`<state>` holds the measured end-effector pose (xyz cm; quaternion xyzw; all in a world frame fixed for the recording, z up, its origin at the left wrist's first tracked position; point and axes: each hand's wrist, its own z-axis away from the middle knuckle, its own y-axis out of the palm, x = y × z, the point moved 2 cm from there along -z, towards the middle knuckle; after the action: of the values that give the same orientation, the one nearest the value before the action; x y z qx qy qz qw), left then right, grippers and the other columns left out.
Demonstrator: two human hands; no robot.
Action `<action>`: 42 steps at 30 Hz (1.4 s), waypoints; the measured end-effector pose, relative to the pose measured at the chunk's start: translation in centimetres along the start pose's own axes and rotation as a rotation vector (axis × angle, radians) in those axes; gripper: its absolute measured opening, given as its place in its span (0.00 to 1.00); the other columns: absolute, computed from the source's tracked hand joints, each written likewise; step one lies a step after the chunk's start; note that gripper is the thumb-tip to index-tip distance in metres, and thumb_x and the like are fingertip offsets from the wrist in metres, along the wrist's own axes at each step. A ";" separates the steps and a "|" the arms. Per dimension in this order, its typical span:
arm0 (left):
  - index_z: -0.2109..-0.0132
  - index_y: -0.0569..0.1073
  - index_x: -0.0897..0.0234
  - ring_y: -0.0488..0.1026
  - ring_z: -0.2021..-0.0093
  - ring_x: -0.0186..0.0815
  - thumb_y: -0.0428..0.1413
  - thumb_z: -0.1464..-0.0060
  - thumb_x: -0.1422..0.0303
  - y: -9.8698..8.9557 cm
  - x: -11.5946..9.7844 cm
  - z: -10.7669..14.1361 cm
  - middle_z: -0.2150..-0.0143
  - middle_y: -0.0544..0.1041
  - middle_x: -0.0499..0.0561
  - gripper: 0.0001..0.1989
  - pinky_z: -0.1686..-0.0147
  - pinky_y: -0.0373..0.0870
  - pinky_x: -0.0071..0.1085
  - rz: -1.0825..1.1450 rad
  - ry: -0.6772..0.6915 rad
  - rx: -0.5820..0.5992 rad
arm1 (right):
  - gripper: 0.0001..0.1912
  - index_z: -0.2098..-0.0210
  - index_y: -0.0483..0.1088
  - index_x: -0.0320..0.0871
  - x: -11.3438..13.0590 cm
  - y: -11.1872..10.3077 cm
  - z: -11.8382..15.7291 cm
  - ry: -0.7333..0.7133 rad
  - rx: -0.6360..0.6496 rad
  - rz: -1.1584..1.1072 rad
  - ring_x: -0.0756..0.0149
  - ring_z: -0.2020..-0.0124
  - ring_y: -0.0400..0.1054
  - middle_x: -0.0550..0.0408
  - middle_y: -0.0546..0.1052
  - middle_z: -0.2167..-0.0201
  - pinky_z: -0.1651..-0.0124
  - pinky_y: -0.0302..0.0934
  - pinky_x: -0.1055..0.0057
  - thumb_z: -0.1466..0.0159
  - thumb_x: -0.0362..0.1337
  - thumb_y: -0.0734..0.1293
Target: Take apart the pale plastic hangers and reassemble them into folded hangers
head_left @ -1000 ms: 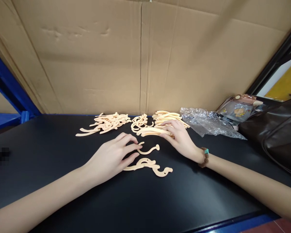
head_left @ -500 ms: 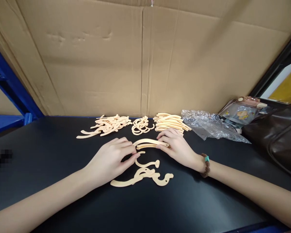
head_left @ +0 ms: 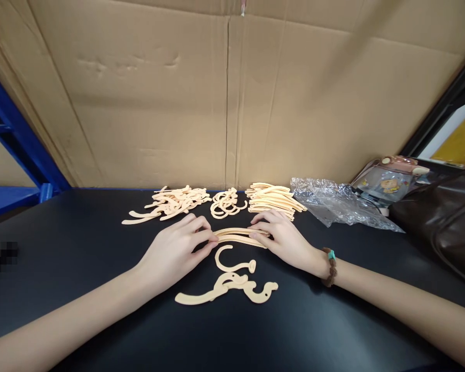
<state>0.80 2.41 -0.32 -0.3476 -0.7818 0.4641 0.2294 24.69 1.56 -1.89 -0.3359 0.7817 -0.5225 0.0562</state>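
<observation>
The 2 curved strips lie side by side across the middle of the frame, arched slightly upward, with both of their ends near the person's hands. The left hand, just left of centre, pinches the strips' left ends between thumb and fingertips. The right hand, right of centre, grasps their right ends, its thumb and fingers set around them; how firmly it presses, the view cannot tell. A brown wristband with a turquoise piece circles the right wrist.

Just below the strips sits 1 thin hook, and below that a group of curved pieces, some overlapping. All rest on a black table.

Farther up the frame, 3 piles stand in a row: a tangled left pile, a small middle pile of hooks and a right pile of strips. Crumpled clear plastic lies beside the right pile. At the right edge is a dark brown bag; cardboard fills the upper frame.
</observation>
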 end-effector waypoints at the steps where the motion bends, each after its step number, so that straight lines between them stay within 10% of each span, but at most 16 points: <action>1: 0.64 0.76 0.59 0.70 0.63 0.36 0.48 0.36 0.63 0.0 0.1 0.0 0.63 0.75 0.47 0.14 0.68 0.64 0.31 -0.010 -0.022 -0.001 | 0.11 0.59 0.76 0.44 0.0 0.0 0.0 0.004 0.002 -0.007 0.62 0.50 0.65 0.52 0.75 0.54 0.46 0.57 0.61 0.31 0.40 0.63; 14: 0.43 0.69 0.58 0.68 0.44 0.41 0.49 0.38 0.61 1.1 2.3 0.3 0.45 0.73 0.51 0.18 0.44 0.65 0.40 0.281 -0.139 0.086 | 0.15 0.66 0.73 0.44 0.4 -0.6 0.0 0.073 -0.055 0.018 0.63 0.61 0.69 0.57 0.77 0.66 0.52 0.58 0.61 0.37 0.49 0.68; 27: 0.53 0.76 0.57 0.72 0.55 0.41 0.51 0.40 0.54 1.1 3.0 -0.1 0.57 0.78 0.50 0.17 0.54 0.69 0.38 0.316 -0.203 0.105 | 0.18 0.47 0.72 0.44 0.8 -0.4 0.3 -0.121 0.063 0.026 0.61 0.52 0.67 0.51 0.74 0.55 0.48 0.59 0.61 0.33 0.44 0.64; 42: 0.53 0.76 0.58 0.72 0.57 0.41 0.50 0.39 0.58 0.9 2.3 -0.1 0.60 0.76 0.50 0.15 0.57 0.69 0.37 0.243 -0.215 0.122 | 0.11 0.62 0.74 0.43 0.6 -0.2 -0.1 -0.049 0.023 0.119 0.62 0.60 0.68 0.54 0.74 0.66 0.53 0.59 0.62 0.33 0.43 0.65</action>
<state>-0.37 4.50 -0.99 -0.3733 -0.7246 0.5693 0.1074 24.32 1.20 -1.49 -0.3008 0.7927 -0.5186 0.1103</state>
